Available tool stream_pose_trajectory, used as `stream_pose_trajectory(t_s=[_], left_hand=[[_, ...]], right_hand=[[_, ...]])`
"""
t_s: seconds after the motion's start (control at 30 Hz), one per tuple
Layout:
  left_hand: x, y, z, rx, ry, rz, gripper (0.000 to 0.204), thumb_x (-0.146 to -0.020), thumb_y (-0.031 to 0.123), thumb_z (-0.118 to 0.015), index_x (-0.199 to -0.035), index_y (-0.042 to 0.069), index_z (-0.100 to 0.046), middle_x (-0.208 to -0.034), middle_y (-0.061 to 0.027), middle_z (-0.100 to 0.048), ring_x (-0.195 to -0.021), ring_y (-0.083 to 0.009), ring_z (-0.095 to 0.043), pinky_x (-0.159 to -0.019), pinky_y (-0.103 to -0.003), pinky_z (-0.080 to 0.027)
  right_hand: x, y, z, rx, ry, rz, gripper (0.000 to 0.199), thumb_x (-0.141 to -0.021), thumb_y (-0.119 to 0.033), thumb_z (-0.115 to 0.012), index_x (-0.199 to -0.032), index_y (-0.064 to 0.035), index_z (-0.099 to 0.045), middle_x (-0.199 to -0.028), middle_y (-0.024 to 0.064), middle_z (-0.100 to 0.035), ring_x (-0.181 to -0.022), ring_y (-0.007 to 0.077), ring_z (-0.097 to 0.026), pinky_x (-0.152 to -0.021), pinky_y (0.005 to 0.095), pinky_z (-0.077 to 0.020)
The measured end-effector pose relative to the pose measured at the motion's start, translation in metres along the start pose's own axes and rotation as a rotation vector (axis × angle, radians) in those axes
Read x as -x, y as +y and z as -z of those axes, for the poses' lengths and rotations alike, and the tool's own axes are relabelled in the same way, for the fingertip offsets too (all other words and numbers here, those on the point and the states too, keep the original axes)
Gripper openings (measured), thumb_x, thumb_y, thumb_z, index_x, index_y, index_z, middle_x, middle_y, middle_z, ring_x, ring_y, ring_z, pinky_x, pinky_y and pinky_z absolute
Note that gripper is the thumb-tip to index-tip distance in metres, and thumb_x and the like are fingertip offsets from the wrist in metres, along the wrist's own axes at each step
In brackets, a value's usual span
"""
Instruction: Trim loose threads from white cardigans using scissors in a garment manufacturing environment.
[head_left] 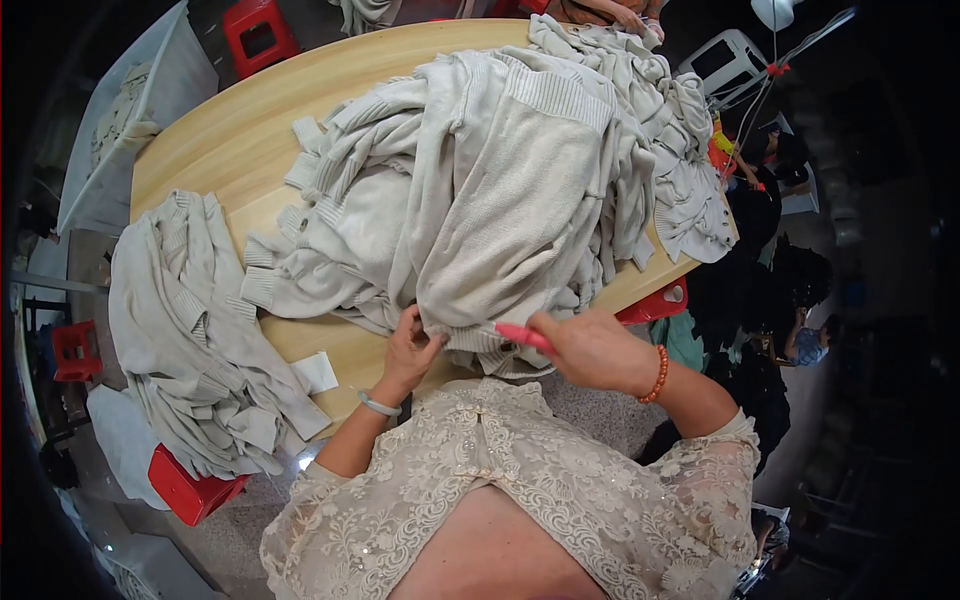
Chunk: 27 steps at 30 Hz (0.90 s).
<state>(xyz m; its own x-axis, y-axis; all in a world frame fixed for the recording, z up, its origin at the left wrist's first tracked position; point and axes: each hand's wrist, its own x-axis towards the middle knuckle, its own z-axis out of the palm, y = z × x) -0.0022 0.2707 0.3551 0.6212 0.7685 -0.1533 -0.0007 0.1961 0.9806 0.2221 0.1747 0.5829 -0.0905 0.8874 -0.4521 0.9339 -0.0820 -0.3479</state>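
Knitwear fills the desk (pixel 220 140) beyond both hands. The left hand (pixel 410 350) pinches the ribbed hem of the top grey sweater (pixel 500 200), just beside the right hand (pixel 590 350), which is closed around a small red tool (pixel 522 337) (likely a thread snipper). Keeping that hem taut should make each cut cleaner, I judge.

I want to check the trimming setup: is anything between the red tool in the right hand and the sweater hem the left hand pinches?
Nothing visible. The red tool in the right hand points straight at the hem of the pale sweater, beside the left hand pinching it.
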Motion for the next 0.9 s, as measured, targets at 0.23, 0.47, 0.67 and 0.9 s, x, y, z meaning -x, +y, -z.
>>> stream_pose_trajectory(t_s=[0.23,0.47,0.67,0.9], left_hand=[[0.002,-0.016,0.017,0.247,0.026,0.048,0.016,-0.092,0.007,-0.064,-0.106,0.000,-0.065,-0.091,0.0021,-0.066,-0.080,-0.0041,-0.057,-0.073,-0.020,-0.046],[0.009,-0.005,0.027,0.233,-0.079,0.045,0.019,-0.092,0.005,-0.063,-0.110,-0.001,-0.065,-0.096,0.0002,-0.067,-0.085,-0.0059,-0.059,-0.078,-0.022,-0.048],[0.012,-0.011,0.031,0.153,-0.063,0.055,0.024,-0.091,0.006,-0.064,-0.114,-0.001,-0.064,-0.095,0.0017,-0.066,-0.083,-0.0047,-0.057,-0.074,-0.020,-0.046],[0.015,-0.019,0.036,0.086,-0.110,0.067,0.023,-0.091,0.008,-0.066,-0.112,0.000,-0.064,-0.092,0.0026,-0.065,-0.079,-0.0042,-0.056,-0.072,-0.020,-0.046]], right_hand=[[0.021,-0.005,-0.020,-0.012,-0.085,-0.046,0.027,-0.089,-0.018,-0.057,-0.113,-0.0075,-0.049,-0.069,0.0181,-0.062,-0.067,0.0387,-0.064,-0.058,0.0484,-0.0466],[0.022,-0.011,-0.022,-0.032,0.074,-0.072,0.023,-0.081,-0.008,-0.056,-0.100,-0.0006,-0.047,-0.064,0.0181,-0.062,-0.063,0.0396,-0.063,-0.055,0.0495,-0.0468],[0.020,-0.004,-0.011,-0.080,0.169,-0.174,0.025,-0.091,-0.018,-0.056,-0.113,-0.0099,-0.050,-0.069,0.0182,-0.062,-0.067,0.0394,-0.063,-0.059,0.0502,-0.0466],[0.009,0.019,0.034,0.086,0.507,-0.341,0.024,-0.090,-0.014,-0.059,-0.111,-0.0085,-0.050,-0.065,0.0193,-0.060,-0.065,0.0401,-0.062,-0.057,0.0485,-0.0469]])
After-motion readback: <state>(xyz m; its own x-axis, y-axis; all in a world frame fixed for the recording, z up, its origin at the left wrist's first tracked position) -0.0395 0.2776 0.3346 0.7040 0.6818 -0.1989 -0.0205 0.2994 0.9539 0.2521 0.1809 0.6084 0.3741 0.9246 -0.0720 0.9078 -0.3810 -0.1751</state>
